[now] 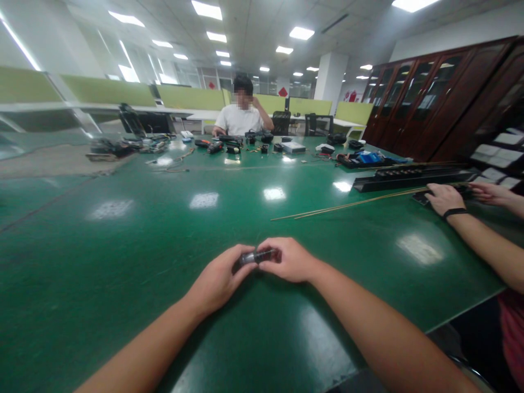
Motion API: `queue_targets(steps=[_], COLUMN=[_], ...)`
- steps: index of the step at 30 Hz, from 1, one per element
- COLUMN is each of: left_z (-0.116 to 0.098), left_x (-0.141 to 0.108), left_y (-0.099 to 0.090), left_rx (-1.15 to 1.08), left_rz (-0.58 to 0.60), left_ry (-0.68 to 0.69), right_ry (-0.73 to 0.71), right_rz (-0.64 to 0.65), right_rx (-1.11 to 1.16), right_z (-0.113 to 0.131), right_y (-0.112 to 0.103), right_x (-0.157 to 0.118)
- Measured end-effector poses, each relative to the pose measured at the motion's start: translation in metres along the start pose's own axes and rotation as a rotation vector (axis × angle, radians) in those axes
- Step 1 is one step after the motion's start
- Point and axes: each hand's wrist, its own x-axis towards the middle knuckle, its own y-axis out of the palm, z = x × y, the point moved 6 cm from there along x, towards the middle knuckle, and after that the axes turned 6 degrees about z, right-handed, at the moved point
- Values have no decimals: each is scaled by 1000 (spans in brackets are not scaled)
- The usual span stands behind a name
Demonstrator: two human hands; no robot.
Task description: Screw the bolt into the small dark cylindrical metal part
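"Green table [164, 240], office bkgd. What was there, L to R?"

"Far-L clutter [151, 143], too jumbled to count. Then 1 L hand [219, 277], fingers nearly closed round the L end of 1 dark cyl. part [250, 257], front-middle of the table. Across: 1 person in white tee [235, 121]. Then 1 R hand [290, 260], thumb + fingers pinched on the part's R end."

"Further R?"

"2 thin gold rods [347, 205], 1 long black channel [393, 183], 2 co-worker's hands [446, 198], 1 black wristband [454, 212]."

"Hard to see?"

"Part's ends were under fingers; couldn't tell if it touched the table. Rods' R ends vanished nr the co-worker. Dark cabinet [434, 98] was cut off at R edge."
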Motion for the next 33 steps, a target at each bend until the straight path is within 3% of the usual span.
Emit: queue_targets(steps=[20, 33], left_z=[3, 4], left_x=[0, 0], left_y=[2, 1], left_rx=[30, 70], left_rz=[-30, -45], left_ry=[50, 55], right_ry=[-79, -38], right_rz=[-109, -117], right_rx=[2, -16], right_z=[-1, -2], right_y=[-4, -7], right_x=[3, 4])
